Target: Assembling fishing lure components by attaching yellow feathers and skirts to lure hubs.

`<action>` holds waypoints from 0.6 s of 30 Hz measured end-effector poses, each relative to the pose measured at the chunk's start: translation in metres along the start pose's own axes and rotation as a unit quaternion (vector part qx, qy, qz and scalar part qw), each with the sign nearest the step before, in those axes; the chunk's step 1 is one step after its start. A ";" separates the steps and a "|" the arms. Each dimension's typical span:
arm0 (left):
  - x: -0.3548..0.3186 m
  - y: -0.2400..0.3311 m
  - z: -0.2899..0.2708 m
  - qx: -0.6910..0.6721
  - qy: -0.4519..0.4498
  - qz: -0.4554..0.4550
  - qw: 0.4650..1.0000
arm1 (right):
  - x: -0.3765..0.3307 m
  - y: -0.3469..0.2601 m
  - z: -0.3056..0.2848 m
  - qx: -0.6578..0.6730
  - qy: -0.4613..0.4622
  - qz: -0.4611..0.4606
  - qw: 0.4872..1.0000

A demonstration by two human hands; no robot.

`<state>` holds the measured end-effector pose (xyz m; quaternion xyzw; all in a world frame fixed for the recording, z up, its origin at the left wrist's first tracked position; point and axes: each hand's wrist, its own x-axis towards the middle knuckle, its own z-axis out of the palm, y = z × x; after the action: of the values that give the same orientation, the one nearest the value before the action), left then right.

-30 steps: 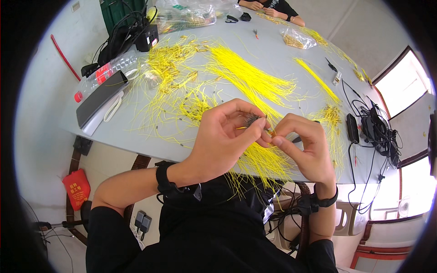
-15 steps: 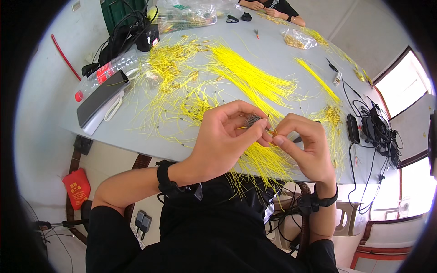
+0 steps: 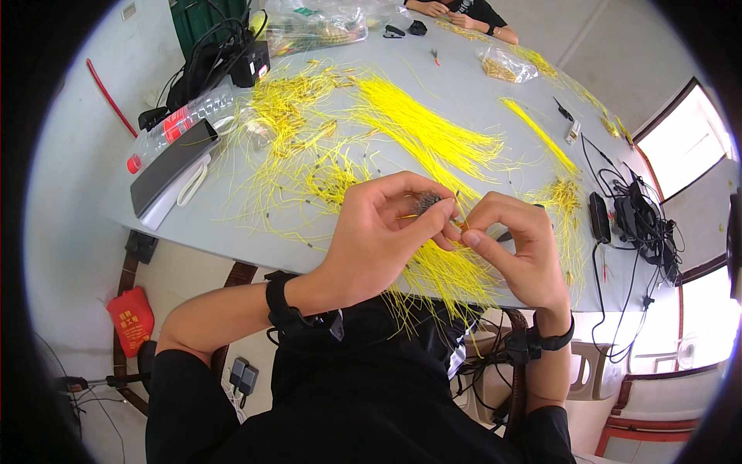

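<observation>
My left hand (image 3: 386,232) and my right hand (image 3: 514,247) meet above the near edge of a grey table (image 3: 232,224). The left hand's fingers hold a small dark bristly piece (image 3: 427,203). Both hands pinch a thin yellow wire (image 3: 456,224) between their fingertips. Under the hands lies a bundle of yellow wires (image 3: 448,274) that hangs over the table edge. A long straight bundle of yellow wires (image 3: 421,127) lies behind the hands. Both wrists wear black bands.
Tangled yellow wires (image 3: 297,116) cover the left of the table. A dark flat case (image 3: 166,166), a plastic bottle (image 3: 182,124) and black cables (image 3: 212,54) sit at the far left. Black cables and adapters (image 3: 634,213) lie at right. Another person's hands (image 3: 456,11) work at the far end.
</observation>
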<state>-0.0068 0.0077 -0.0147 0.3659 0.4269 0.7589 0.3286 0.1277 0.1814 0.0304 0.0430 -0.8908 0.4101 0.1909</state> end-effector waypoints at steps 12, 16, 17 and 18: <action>0.000 0.001 0.000 -0.002 -0.003 -0.009 1.000 | 0.001 -0.003 0.000 0.001 -0.016 0.001 1.000; -0.001 0.001 -0.002 0.001 -0.014 -0.023 1.000 | 0.001 -0.004 0.000 0.001 -0.027 -0.008 1.000; 0.000 0.002 -0.002 0.005 -0.017 -0.025 1.000 | 0.001 -0.004 0.000 0.001 -0.027 -0.008 1.000; 0.000 0.002 -0.001 0.008 -0.020 -0.027 0.999 | 0.001 -0.003 0.000 0.000 -0.028 -0.010 1.000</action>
<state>-0.0082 0.0060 -0.0131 0.3718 0.4366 0.7385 0.3546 0.1280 0.1793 0.0332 0.0636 -0.8951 0.4072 0.1700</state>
